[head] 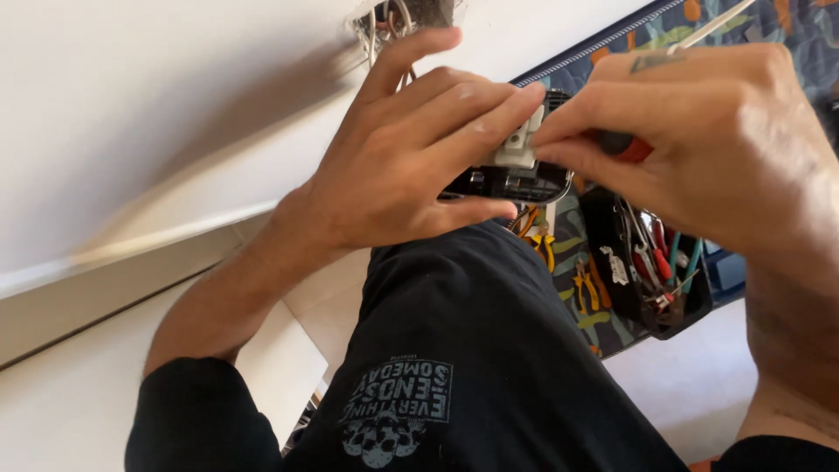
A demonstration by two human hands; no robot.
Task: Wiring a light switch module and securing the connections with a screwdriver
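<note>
- L hand (411, 149): I see it come in from lower left, forearm angled up-right, wrist slightly bent. Fingers curl over the top of the switch module (516, 166), thumb pressed under it – clamped on the part, index raised and pointing up toward the wall opening (398, 17) w/ loose wires.
- Switch module: centre frame, above my black-clad knee (463, 332), pinched between both hands. Dark, rounded frame w/ a pale grey-white block set in its top. Mostly hidden by fingers, so I can't tell its full shape. Visible long axis runs approx left-right, near level; pale block faces up toward cam.
- R hand (725, 140): enters from lower right, back of hand toward cam, fingers bunched and pointing left. It grips a screwdriver (622, 145) – only a bit of red/black handle shows between the fingers; tip aims left at the pale block, can't see contact.
- Below R hand: open black tool pouch (651, 271) w/ pliers and drivers, lying on a patterned mat (769, 26); white floor around.
</note>
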